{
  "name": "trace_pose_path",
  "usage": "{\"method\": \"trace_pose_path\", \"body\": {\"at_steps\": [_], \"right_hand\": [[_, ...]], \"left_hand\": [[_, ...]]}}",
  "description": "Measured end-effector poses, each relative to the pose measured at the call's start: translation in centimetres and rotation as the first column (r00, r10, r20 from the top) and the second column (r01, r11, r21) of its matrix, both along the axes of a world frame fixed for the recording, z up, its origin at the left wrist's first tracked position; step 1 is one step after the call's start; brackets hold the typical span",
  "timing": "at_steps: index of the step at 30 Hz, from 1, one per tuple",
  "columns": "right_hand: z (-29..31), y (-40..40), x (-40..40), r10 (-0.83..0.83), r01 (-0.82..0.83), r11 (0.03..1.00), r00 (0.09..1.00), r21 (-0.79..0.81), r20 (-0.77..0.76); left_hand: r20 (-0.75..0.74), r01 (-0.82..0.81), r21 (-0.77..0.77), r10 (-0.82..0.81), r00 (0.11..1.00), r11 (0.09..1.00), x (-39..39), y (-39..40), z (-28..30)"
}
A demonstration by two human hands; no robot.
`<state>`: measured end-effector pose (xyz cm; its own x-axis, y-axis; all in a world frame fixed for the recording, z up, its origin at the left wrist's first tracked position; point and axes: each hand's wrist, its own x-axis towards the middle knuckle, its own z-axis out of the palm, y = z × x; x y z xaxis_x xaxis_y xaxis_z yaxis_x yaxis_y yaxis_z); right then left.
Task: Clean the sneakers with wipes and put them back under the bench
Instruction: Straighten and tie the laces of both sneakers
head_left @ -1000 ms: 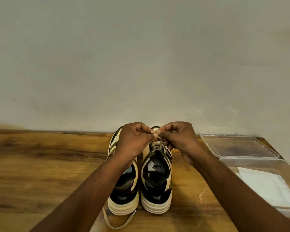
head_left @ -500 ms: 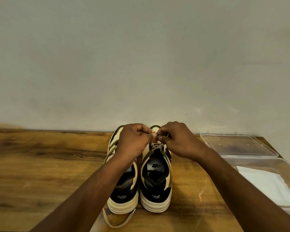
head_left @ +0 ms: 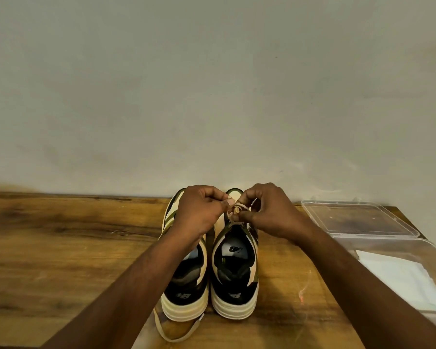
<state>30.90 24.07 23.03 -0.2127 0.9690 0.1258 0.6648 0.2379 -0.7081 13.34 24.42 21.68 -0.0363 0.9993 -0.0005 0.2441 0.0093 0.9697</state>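
Note:
Two cream, olive and black sneakers stand side by side on the wooden bench top (head_left: 61,248), heels toward me. My left hand (head_left: 199,212) and my right hand (head_left: 269,210) meet over the right sneaker (head_left: 234,273), each pinching its beige lace (head_left: 235,210) near the top eyelets. My left forearm crosses over the left sneaker (head_left: 184,290) and hides its front. A loose lace (head_left: 176,336) of the left sneaker loops on the wood behind its heel. White wipes (head_left: 400,275) lie in a clear plastic box (head_left: 388,244) at the right.
The box's clear lid (head_left: 358,217) lies flat against the wall behind the box. A plain pale wall (head_left: 212,96) rises right behind the sneakers' toes. Bare wood stretches to the left of the sneakers.
Both hands stay at the right sneaker's lace. The fingers have shifted slightly, and a small loop of lace now shows between them.

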Motion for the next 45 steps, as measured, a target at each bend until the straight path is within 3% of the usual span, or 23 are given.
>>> {"method": "trace_pose_path", "body": {"at_steps": [5, 10, 16, 19, 23, 30, 35, 40, 45], "right_hand": [[-0.5, 0.0, -0.2, -0.088, 0.040, 0.959, 0.984, 0.280, 0.158], [0.1, -1.1, 0.0, -0.041, -0.040, 0.865, 0.988, 0.500, 0.151], [-0.6, -1.2, 0.1, -0.010, -0.209, 0.745, 0.946, 0.634, 0.324], [-0.9, -1.1, 0.3, -0.008, -0.237, 0.682, 0.944, 0.692, 0.331], [-1.3, -0.9, 0.2, 0.001, -0.228, 0.668, 0.952, 0.708, 0.305], [-0.1, 0.1, 1.3, 0.161, -0.228, 0.841, 0.971, 0.491, 0.176], [1.4, 0.4, 2.7, 0.233, -0.261, 0.925, 0.964, 0.276, 0.131], [2.5, 0.5, 4.1, 0.256, -0.264, 0.964, 0.955, 0.033, 0.149], [2.1, 0.9, 5.4, 0.272, -0.249, 0.961, 0.933, -0.123, 0.236]], "left_hand": [[-0.003, -0.009, -0.008, 0.009, 1.000, 1.000, -0.2, 0.0, 0.1], [0.011, 0.001, -0.045, 0.000, 1.000, 0.999, -0.1, -0.2, 0.3], [0.120, -0.015, -0.179, 0.037, 0.992, 0.984, -0.3, -0.4, 1.2], [0.182, -0.005, -0.239, 0.049, 0.982, 0.971, -0.4, -0.3, 1.5], [0.173, 0.010, -0.255, 0.035, 0.984, 0.967, -0.6, -0.1, 1.4], [0.133, -0.072, -0.200, 0.100, 0.986, 0.977, 0.1, -0.2, 0.9], [0.016, -0.148, -0.122, 0.151, 0.988, 0.981, 0.1, 0.2, 0.3], [-0.209, -0.164, -0.040, 0.152, 0.966, 0.986, -0.8, 0.6, -0.6], [-0.450, -0.202, -0.076, 0.147, 0.881, 0.976, -1.2, 1.0, -0.9]]}}
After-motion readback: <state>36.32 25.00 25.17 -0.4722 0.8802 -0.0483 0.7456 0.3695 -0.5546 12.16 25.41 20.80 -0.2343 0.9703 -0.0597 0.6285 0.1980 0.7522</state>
